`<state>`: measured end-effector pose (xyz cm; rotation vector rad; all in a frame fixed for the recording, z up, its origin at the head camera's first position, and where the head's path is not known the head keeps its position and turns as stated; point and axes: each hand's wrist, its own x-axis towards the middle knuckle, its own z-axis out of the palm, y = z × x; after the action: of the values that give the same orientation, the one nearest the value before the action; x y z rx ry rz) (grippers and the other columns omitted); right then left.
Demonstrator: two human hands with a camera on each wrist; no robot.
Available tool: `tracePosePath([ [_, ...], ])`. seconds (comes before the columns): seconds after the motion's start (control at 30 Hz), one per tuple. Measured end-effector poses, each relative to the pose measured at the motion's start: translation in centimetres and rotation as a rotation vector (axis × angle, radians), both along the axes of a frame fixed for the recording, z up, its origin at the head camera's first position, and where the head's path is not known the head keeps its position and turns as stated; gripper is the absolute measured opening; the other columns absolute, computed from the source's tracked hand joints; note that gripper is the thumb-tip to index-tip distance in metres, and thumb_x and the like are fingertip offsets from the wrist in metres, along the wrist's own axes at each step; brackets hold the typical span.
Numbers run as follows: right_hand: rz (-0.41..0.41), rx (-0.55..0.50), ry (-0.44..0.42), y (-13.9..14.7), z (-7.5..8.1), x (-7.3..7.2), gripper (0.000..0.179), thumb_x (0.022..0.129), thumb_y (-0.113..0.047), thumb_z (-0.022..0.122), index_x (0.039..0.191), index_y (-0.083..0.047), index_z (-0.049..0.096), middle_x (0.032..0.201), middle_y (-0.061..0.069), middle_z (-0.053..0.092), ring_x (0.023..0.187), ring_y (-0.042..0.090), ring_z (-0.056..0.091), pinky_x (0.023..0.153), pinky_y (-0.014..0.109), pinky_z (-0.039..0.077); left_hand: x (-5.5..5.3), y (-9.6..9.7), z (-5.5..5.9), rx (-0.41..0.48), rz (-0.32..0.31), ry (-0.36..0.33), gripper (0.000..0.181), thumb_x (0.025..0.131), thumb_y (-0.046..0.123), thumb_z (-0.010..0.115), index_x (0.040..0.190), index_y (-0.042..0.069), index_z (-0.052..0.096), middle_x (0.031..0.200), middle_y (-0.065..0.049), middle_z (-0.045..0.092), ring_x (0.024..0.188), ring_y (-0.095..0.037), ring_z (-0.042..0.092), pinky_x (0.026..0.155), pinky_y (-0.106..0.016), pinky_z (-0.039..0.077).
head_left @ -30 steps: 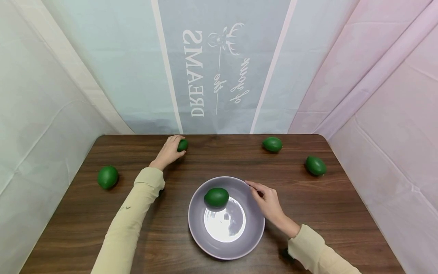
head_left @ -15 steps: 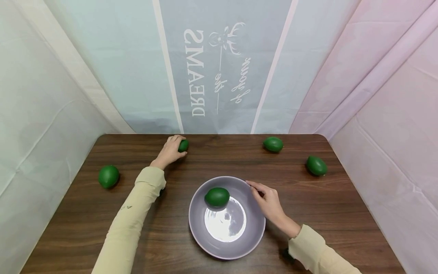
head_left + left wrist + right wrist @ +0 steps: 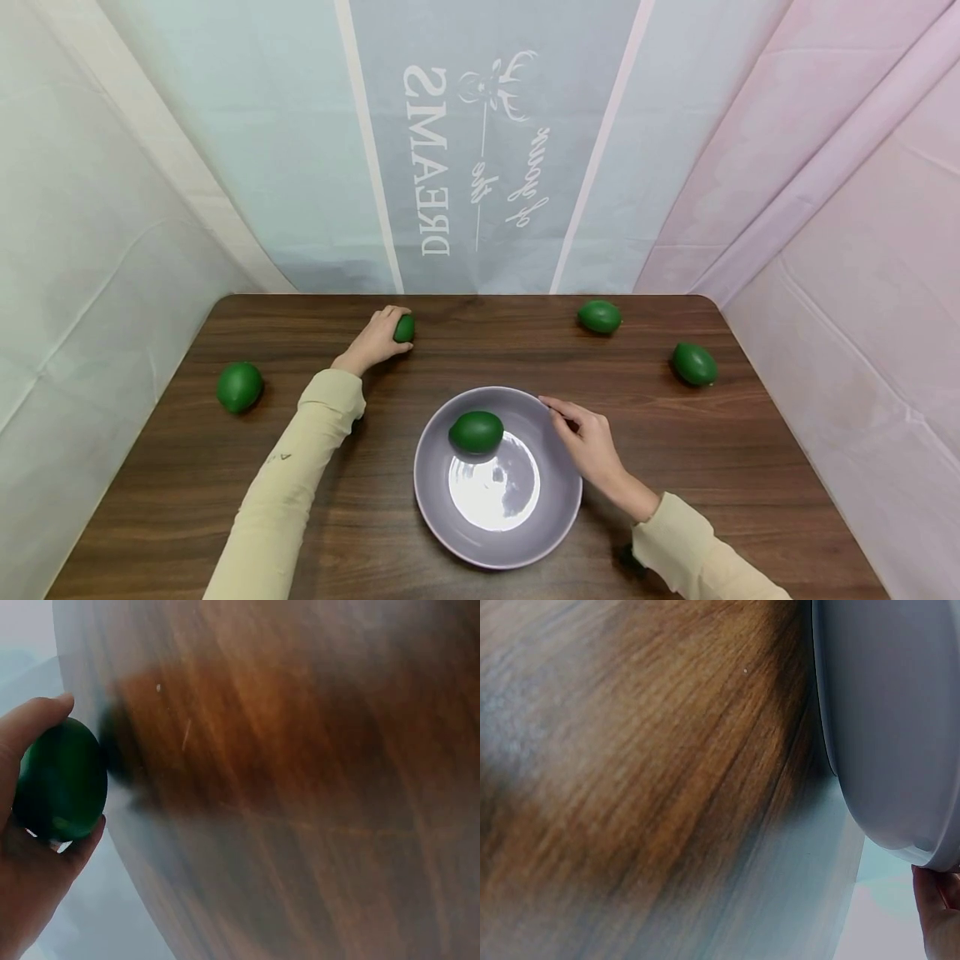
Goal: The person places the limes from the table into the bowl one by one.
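Note:
At the far left of centre, my left hand (image 3: 377, 340) grips a green lime (image 3: 404, 328) between thumb and fingers. The left wrist view shows the same lime (image 3: 64, 780) with the thumb on one side and fingertips on the other. My right hand (image 3: 588, 446) pinches the upper right rim of a round lavender bowl (image 3: 498, 546). In the right wrist view the bowl's outer wall (image 3: 892, 712) fills the right side, and the fingers (image 3: 928, 900) touch its rim. Another lime (image 3: 477, 432) lies inside the bowl, towards its upper left.
One lime (image 3: 239, 387) lies on the left of the dark wooden table (image 3: 375, 517). Two more, a lime (image 3: 599, 317) near the back edge and a lime (image 3: 693, 364) at the right, lie apart. A printed curtain (image 3: 480, 167) hangs behind the table.
My left hand has drawn slightly back from the table's far edge, bringing the lime with it. The right hand and bowl have stayed in place.

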<state>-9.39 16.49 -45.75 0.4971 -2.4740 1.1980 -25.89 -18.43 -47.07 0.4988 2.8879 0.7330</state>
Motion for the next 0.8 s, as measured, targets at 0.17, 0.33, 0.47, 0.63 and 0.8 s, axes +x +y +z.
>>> tracePosePath([
  [0.17,0.002,-0.003,0.008,-0.02,-0.11,-0.05,0.024,0.082,0.002,0.061,0.101,-0.009,0.071,0.095,0.001,0.069,0.075,0.004,0.057,0.061,0.015,0.046,0.13,0.01,-0.11,0.007,0.004,-0.018,0.065,0.082,0.017,0.068,0.135,0.002,0.034,0.133,-0.022,0.036,0.115,-0.039,0.037,0.09,-0.051,0.039],
  [0.33,-0.001,-0.001,0.008,-0.01,-0.06,-0.02,0.024,0.082,0.002,0.061,0.101,-0.009,0.071,0.096,0.002,0.069,0.076,0.005,0.058,0.062,0.012,0.045,0.15,-0.02,-0.01,0.026,0.007,-0.03,0.065,0.081,0.015,0.068,0.136,0.002,0.034,0.134,-0.022,0.035,0.115,-0.04,0.037,0.092,-0.051,0.038],
  [0.47,-0.003,0.001,0.007,0.0,-0.04,-0.02,0.023,0.082,0.002,0.061,0.101,-0.009,0.071,0.096,0.001,0.069,0.075,0.005,0.058,0.062,0.012,0.044,0.14,-0.12,-0.05,0.043,0.001,-0.021,0.065,0.081,0.018,0.069,0.134,0.002,0.035,0.131,-0.022,0.036,0.113,-0.04,0.038,0.089,-0.052,0.039],
  [0.63,-0.003,0.001,0.014,0.02,-0.07,-0.04,0.023,0.082,0.002,0.061,0.1,-0.009,0.071,0.095,0.001,0.069,0.076,0.005,0.058,0.062,0.013,0.045,0.05,-0.09,-0.28,0.047,-0.002,-0.014,0.065,0.081,0.016,0.069,0.134,0.001,0.035,0.131,-0.023,0.036,0.113,-0.041,0.038,0.088,-0.053,0.039],
  [0.8,-0.002,-0.002,0.012,0.04,-0.09,-0.04,0.023,0.082,0.002,0.061,0.1,-0.009,0.071,0.095,0.001,0.069,0.075,0.004,0.057,0.061,0.014,0.046,0.13,-0.01,-0.26,0.024,0.005,-0.024,0.066,0.082,0.013,0.067,0.136,0.0,0.032,0.133,-0.023,0.034,0.116,-0.041,0.037,0.092,-0.052,0.038],
])
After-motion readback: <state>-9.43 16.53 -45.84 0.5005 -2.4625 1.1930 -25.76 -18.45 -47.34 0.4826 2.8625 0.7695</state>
